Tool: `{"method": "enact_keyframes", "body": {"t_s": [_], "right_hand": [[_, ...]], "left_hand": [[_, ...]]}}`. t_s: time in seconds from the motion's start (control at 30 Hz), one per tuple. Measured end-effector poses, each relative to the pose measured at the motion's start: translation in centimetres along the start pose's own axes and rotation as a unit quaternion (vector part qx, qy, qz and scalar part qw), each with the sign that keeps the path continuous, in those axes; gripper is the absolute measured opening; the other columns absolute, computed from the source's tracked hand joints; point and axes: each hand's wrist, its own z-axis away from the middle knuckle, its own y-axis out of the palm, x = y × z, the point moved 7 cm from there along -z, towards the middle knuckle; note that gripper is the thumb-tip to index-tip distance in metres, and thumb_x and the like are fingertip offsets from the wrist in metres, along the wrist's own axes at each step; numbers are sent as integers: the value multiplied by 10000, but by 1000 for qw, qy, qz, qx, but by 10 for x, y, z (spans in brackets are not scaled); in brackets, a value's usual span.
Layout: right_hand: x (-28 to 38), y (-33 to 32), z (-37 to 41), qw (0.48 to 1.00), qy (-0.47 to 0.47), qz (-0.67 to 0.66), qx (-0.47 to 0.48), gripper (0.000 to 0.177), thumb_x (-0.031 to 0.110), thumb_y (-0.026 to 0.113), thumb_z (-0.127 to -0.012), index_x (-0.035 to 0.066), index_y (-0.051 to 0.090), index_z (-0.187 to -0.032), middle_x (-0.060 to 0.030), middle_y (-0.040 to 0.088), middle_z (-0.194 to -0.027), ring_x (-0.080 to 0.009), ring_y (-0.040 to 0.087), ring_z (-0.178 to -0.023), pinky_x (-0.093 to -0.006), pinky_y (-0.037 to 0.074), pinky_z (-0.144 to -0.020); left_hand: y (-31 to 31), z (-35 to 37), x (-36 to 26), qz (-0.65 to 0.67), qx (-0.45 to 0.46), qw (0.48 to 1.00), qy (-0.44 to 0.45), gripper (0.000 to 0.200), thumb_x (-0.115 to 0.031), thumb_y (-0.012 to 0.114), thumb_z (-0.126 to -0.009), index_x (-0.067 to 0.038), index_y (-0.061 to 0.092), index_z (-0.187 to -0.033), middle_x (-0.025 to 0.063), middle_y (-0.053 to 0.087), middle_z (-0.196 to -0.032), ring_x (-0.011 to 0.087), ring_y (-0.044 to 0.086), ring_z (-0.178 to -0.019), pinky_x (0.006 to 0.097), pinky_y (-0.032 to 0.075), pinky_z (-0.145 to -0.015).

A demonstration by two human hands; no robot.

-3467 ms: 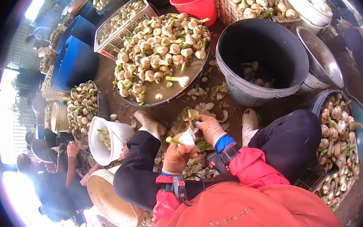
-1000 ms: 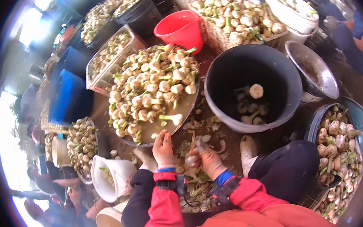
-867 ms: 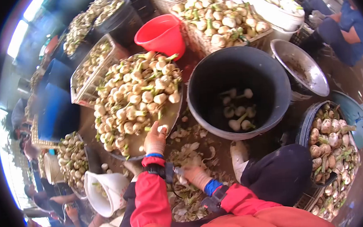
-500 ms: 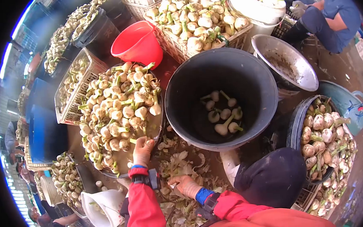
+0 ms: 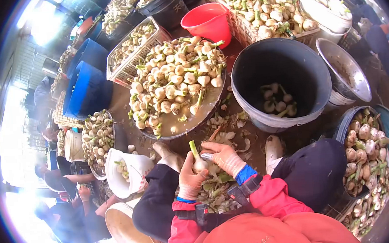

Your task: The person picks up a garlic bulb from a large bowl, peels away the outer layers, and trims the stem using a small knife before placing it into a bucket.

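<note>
A garlic bulb (image 5: 200, 165) with a short green stem pointing up is in my left hand (image 5: 191, 179), its fingers wrapped round the bulb. My right hand (image 5: 225, 157) is at the bulb's right side, its fingers closed on a small metallic tool (image 5: 207, 157), mostly hidden. Both hands look gloved and hang above peelings (image 5: 216, 191) on the ground. Ahead lies a wide round tray (image 5: 205, 114) heaped with garlic bulbs. Beyond my right hand a large black tub (image 5: 251, 107) has several bulbs on its bottom.
A red bucket (image 5: 206, 25) and a crate of garlic (image 5: 259, 15) stand behind. A metal basin (image 5: 361, 78) and a full garlic tub (image 5: 361, 151) are at right. Blue barrels (image 5: 88, 92), a white bucket (image 5: 139, 171) and seated people (image 5: 69, 178) are at left.
My left hand has come back from the tray with a garlic bulb, and my right hand has met it. The view has turned, so surroundings appear shifted.
</note>
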Motion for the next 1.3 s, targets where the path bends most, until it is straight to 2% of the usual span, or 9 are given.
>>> {"method": "enact_keyframes", "body": {"t_s": [0.37, 0.43, 0.5, 0.7, 0.9, 1.03, 1.13, 1.17, 1.3], "right_hand": [[-14, 15, 23, 968, 38, 249, -14, 339, 26, 532, -822, 47, 554, -1159, -110, 645, -958, -162, 581, -868, -280, 454, -780], [-11, 9, 25, 976, 29, 215, -1, 324, 21, 539, -818, 31, 571, -1140, -77, 646, -938, -141, 583, -822, -273, 470, -737], [-15, 11, 25, 996, 60, -30, 59, 326, -6, 524, -805, 6, 579, -1125, -38, 637, -927, -104, 579, -789, -243, 480, -694], [-8, 12, 26, 996, 4, -21, 92, 343, 68, 592, -825, 10, 557, -1162, -15, 609, -987, -81, 573, -811, -211, 474, -674], [-40, -3, 18, 995, 89, -31, -23, 287, 65, 610, -816, 6, 603, -1097, -22, 628, -940, -92, 577, -806, -238, 465, -740], [-39, -6, 20, 993, 89, 0, -80, 294, -8, 588, -776, 2, 624, -1068, -46, 651, -899, -112, 577, -762, -239, 460, -681], [-35, -3, 21, 993, 60, -96, -44, 290, -29, 584, -772, 11, 630, -1055, -48, 652, -930, -123, 589, -788, -259, 485, -692], [-21, 7, 24, 985, 45, -163, -16, 298, -40, 577, -770, 13, 627, -1059, -49, 650, -946, -127, 593, -798, -265, 494, -697], [-31, 9, 21, 969, 54, -240, 24, 377, -122, 492, -748, 7, 608, -1083, -65, 633, -1007, -134, 592, -872, -264, 502, -746]], "left_hand": [[17, 34, -9, -472, -100, 866, 134, 747, -91, 664, -672, -24, 329, -1336, 205, 474, -1153, 347, 492, -1037, 394, 426, -881], [2, 38, 5, -28, -127, 989, 70, 819, -85, 678, -684, -25, 235, -1371, 165, 473, -1147, 320, 517, -1016, 380, 452, -859], [-7, 40, 19, 359, -100, 928, -15, 645, -84, 614, -753, -63, 317, -1326, 124, 484, -1185, 274, 544, -1015, 377, 498, -792], [-2, 38, 41, 561, -101, 816, -96, 404, -215, 599, -804, -106, 453, -1164, 100, 558, -1111, 264, 576, -935, 382, 517, -704], [-7, 38, 38, 180, -111, 975, -62, 510, -220, 699, -771, -31, 483, -1193, 85, 563, -1093, 215, 566, -933, 322, 491, -737], [7, 44, -22, -389, -165, 886, 194, 719, -267, 822, -635, 35, 464, -1181, 105, 527, -1102, 192, 530, -970, 282, 449, -838], [-1, 34, 17, 118, -101, 987, 44, 547, -391, 649, -792, -24, 504, -1171, 95, 589, -998, 198, 576, -820, 265, 486, -690], [12, 34, 28, 417, -28, 904, -86, 548, -485, 574, -827, -44, 524, -1148, 94, 606, -947, 201, 582, -773, 267, 490, -638], [6, 32, 73, 465, -65, 845, -255, 560, -600, 415, -860, -76, 539, -1015, 50, 579, -779, 190, 556, -648, 285, 475, -545]]}}
